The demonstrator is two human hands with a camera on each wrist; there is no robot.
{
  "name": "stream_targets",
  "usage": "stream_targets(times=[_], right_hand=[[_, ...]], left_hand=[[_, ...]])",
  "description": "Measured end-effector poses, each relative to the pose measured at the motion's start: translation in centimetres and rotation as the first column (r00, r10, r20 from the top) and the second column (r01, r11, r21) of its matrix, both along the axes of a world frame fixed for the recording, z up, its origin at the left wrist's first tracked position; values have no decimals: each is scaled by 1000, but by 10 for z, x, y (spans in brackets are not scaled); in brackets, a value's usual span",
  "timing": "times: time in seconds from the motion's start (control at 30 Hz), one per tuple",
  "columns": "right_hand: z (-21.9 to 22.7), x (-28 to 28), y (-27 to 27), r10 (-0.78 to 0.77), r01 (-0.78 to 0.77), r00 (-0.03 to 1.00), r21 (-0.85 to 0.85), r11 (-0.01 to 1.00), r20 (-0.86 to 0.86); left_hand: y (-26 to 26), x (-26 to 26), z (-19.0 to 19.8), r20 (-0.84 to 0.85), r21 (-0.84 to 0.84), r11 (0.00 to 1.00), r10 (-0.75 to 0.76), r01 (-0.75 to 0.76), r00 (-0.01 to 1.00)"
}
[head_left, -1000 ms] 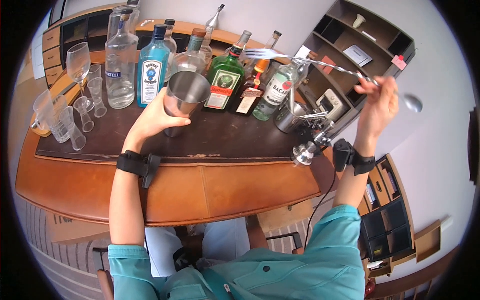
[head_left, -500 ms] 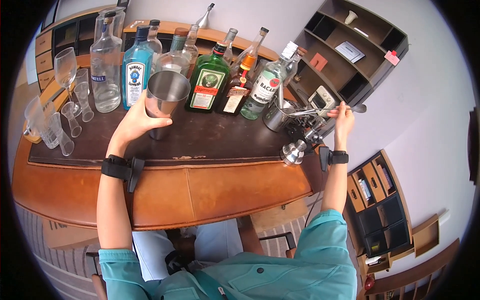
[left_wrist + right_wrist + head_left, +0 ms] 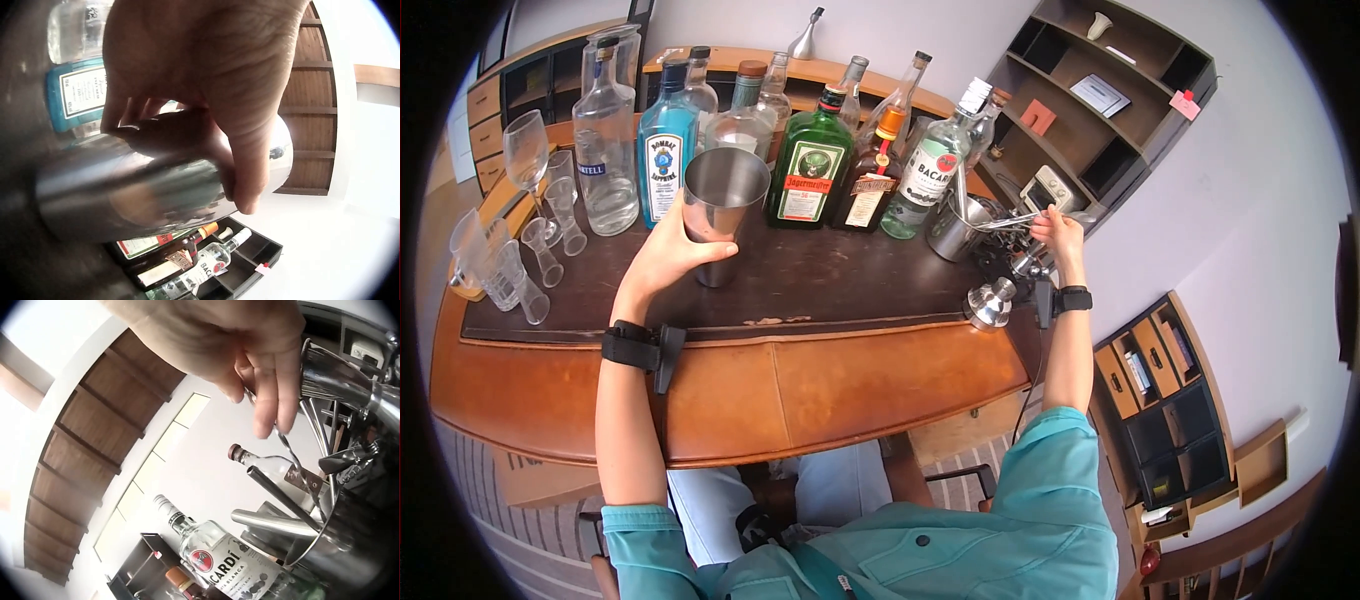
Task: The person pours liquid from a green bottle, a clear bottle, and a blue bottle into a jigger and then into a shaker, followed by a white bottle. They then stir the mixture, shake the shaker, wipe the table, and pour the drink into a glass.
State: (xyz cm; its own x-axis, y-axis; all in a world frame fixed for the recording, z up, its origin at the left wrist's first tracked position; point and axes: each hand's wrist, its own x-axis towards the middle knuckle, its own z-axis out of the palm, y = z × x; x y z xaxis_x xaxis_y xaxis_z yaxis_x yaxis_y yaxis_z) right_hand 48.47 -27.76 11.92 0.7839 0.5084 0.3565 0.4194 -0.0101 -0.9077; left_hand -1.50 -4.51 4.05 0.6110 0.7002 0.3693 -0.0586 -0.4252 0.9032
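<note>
Bar spoon (image 3: pixel 290 452), silvery with a twisted shaft, reaches into the steel tool cup (image 3: pixel 952 240); we pinch it in our right hand (image 3: pixel 1062 238), our left hand (image 3: pixel 672 252) gripping a shiny shaker tin (image 3: pixel 722 205).

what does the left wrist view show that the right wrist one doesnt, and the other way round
Only the left wrist view shows the left hand curled round a metal cup, with a blue bottle beyond.

Only the right wrist view shows the right hand pinching a twisted metal rod whose lower end goes down into a metal container of tools.

Both show the clear bottle with a red round mark, the orange-capped bottle beside it, and a dark shelf unit behind.
</note>
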Motion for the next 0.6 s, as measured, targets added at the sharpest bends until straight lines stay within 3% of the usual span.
stream_targets(times=[0.13, 0.37, 0.6], right_hand=[[1, -3, -4, 62, -62, 992, 5, 998, -114], [-1, -15, -18, 118, -109, 980, 61, 992, -163], [-1, -37, -36, 40, -33, 991, 58, 998, -126]], left_hand=[[-2, -1, 4, -24, -15, 1000, -9, 8, 1000], [-4, -1, 5, -28, -26, 999, -20, 19, 999], [3, 1, 0, -56, 29, 999, -26, 28, 998]])
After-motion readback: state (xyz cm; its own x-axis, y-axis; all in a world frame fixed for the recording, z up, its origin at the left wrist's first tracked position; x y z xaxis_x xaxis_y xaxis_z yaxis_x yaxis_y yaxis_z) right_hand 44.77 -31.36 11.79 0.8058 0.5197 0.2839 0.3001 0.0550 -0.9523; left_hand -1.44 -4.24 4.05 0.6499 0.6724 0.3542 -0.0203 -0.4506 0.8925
